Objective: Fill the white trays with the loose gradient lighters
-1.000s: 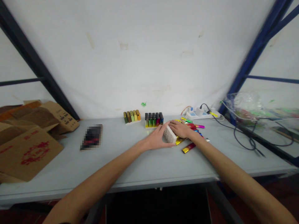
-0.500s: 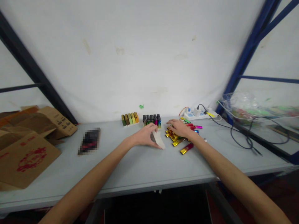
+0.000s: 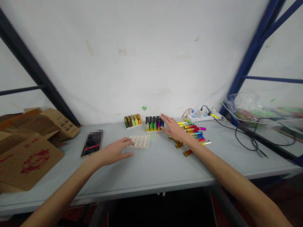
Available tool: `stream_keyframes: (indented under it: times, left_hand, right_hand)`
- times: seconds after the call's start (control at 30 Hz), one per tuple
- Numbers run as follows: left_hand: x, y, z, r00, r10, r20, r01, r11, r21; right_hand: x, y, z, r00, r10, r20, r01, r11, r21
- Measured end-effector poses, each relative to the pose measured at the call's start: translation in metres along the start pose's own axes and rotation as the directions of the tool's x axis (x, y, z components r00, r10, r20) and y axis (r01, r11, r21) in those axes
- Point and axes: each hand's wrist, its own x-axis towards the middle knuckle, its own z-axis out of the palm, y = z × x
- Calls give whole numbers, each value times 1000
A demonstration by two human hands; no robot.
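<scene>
A white tray with rows of round holes (image 3: 141,142) lies flat on the table. My left hand (image 3: 115,152) is at its left end, fingers stretched out, the fingertips at its edge and the thumb apart. Behind the tray stands a block of upright lighters with black tops (image 3: 154,124), their bodies yellow, green, purple and blue. At its right end my right hand (image 3: 174,128) has its fingers spread, the fingertips by the lighters; contact is hard to make out. Under and beside my right forearm lie loose shiny lighters (image 3: 192,129) in gold, red and blue, partly hidden.
A second block of green, brown and yellow lighters (image 3: 133,121) stands at the wall. On the left are a phone (image 3: 92,142) and open cardboard boxes (image 3: 35,154). A white power strip (image 3: 203,115), black cable (image 3: 254,143) and plastic bag (image 3: 246,102) are at the right.
My left hand has put the white tray down flat, let go and moved left. My right hand has moved left from the loose lighters to the black-topped block.
</scene>
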Motion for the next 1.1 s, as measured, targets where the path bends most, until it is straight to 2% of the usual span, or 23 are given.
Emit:
stream_keyframes:
  times: [0.13, 0.23, 0.33, 0.5, 0.63, 0.73, 0.8, 0.9, 1.0, 1.1]
  left_hand:
    - [-3, -21, 1, 991, -114, -67, 120, 989, 91]
    - [11, -31, 2, 982, -187, -26, 188, 964, 187]
    - [27, -32, 2, 979, -196, -51, 203, 952, 230]
    - [46, -11, 3, 961, -154, -228, 210, 946, 248]
    - [69, 10, 0, 959, -35, -280, 68, 992, 109]
    - [93, 17, 2, 933, 71, -354, -62, 997, 37]
    - [107, 21, 7, 922, 99, -375, -113, 993, -15]
    - [120, 28, 18, 933, 95, -347, -137, 986, -98]
    - [122, 40, 31, 927, 73, -367, -136, 979, -149]
    - [117, 52, 43, 899, -48, -436, -56, 974, -221]
  right_hand:
    - [8, 5, 13, 998, -52, 39, 50, 997, 51]
    - [11, 8, 19, 995, -92, -23, 95, 988, 119]
    - [10, 8, 16, 990, -122, -68, 130, 983, 131]
    - [5, 0, 6, 987, -136, -86, 146, 982, 119]
    - [2, -11, -10, 982, -154, -111, 169, 975, 145]
    - [-1, -18, -24, 987, -130, -92, 146, 970, 194]
    - [-4, -21, -32, 991, -106, -76, 120, 969, 217]
    - [-8, -20, -38, 995, -58, -84, 76, 969, 234]
    - [-8, -17, -39, 986, 20, -167, 20, 972, 234]
    - [-6, -16, -34, 965, 2, -262, 56, 975, 215]
